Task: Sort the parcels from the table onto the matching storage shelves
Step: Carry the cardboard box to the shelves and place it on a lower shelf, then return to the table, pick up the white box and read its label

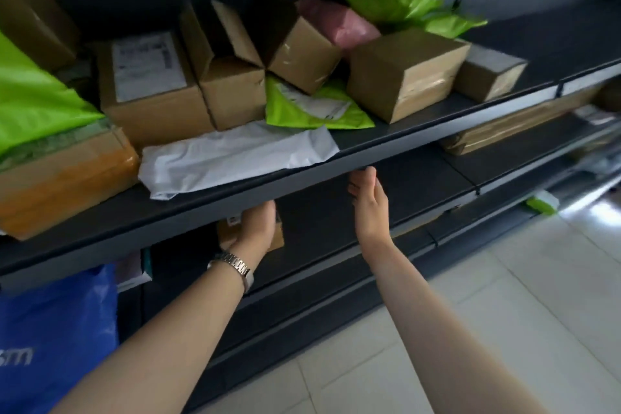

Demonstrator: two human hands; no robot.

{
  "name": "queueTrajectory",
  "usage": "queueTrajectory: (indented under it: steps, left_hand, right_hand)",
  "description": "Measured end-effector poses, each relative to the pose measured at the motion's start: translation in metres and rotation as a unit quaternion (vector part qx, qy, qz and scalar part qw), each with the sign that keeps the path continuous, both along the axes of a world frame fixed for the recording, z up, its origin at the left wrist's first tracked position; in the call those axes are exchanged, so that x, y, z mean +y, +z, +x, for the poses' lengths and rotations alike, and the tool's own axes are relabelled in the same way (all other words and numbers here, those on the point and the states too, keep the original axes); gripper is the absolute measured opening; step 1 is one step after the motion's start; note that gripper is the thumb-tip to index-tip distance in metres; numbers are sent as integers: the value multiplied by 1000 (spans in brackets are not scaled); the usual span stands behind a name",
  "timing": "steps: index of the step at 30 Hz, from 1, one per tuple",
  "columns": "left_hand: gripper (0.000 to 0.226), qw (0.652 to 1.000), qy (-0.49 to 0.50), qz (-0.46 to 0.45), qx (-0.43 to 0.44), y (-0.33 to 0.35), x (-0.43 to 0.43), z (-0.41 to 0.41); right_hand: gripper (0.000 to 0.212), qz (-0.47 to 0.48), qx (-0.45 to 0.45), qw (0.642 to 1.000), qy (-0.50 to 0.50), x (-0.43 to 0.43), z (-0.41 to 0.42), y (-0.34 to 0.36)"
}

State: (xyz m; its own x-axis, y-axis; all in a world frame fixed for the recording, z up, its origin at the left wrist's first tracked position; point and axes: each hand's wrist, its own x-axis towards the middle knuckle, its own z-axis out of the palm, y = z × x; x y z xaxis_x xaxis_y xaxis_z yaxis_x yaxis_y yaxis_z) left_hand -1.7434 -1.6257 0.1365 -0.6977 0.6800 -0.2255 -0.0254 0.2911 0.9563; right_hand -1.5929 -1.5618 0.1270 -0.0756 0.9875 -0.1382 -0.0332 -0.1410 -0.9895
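My left hand (257, 223), with a metal watch on the wrist, reaches under the dark upper shelf (386, 141) and grips a small brown cardboard parcel (225, 235) on the shelf below; its fingertips are hidden by the shelf edge. My right hand (369, 203) is held flat and upright to the right, fingers together near the underside of the upper shelf's edge, holding nothing. The upper shelf carries several brown boxes (403, 72), green mailers (312, 104), a pink bag (339, 22) and a white mailer (235, 156).
A blue plastic bag (57, 336) hangs at the lower left. A long flat brown box (510, 126) lies on the lower shelf at right. A small green packet (541, 203) sits on a lower level. Pale floor tiles (504, 296) spread at bottom right.
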Motion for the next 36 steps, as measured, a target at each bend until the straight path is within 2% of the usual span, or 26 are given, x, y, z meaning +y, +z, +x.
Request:
queueTrajectory:
  steps: [2,4,7,10,15,19,22,28,36]
  left_hand:
    - [33,996,-74,33,-41,9,19,40]
    - [43,977,-199,48,-52,14,32,95]
    - [45,945,-309,49,-93,20,45,187]
    - [45,917,-373,85,-114,43,67,275]
    - [40,886,-387,200,-156,109,118,408]
    - [41,860,-399,250,-197,144,153,499]
    - [42,842,-432,260,-192,160,176,567]
    - [42,806,-485,289,-179,176,236,681]
    - [47,780,-506,304,-209,172,401,787]
  right_hand:
    - [60,-10,-9,998,-55,3,38,10]
    - [56,-13,-13,995,-101,4,83,15]
    - [58,-9,-2,985,-171,2,160,21]
    - [53,27,9,972,-232,10,246,38]
    - [51,82,26,953,-289,28,404,79]
    - [49,107,22,942,-317,35,519,114]
    - [53,126,11,926,-356,44,592,135]
    - [45,164,3,902,-400,77,698,154]
    - [44,172,-10,878,-446,212,821,150]
